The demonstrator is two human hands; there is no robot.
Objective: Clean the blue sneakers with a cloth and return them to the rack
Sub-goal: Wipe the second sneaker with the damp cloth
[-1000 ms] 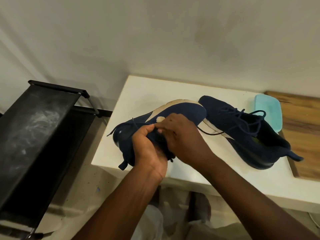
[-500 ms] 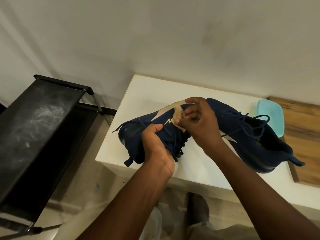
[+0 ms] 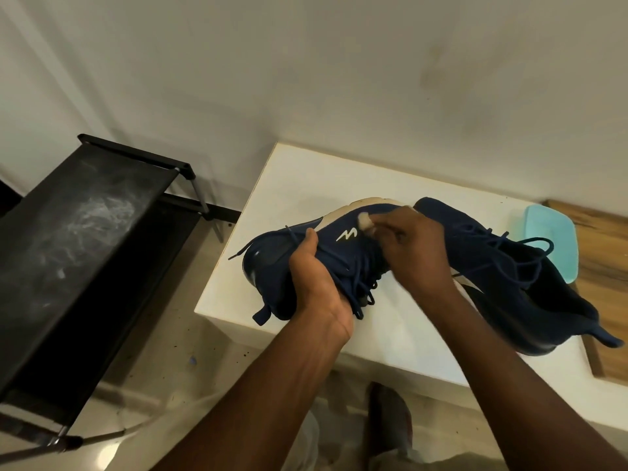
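While the left hand (image 3: 316, 283) is gripping one blue sneaker (image 3: 272, 266) at midfoot over the table's (image 3: 289, 185) nine-o'clock end, the right hand (image 3: 414, 253) is pinching the cloth (image 3: 365, 220) against its side; it is looking light, soft, crushable; its sole (image 3: 356, 202) is seeming the firmer hold.

The white counter (image 3: 299, 185) carries a blue sneaker (image 3: 503, 277) toward its right side, a pale turquoise container (image 3: 550, 232) just behind the shoe, and a wooden board (image 3: 605, 283) at the right end.
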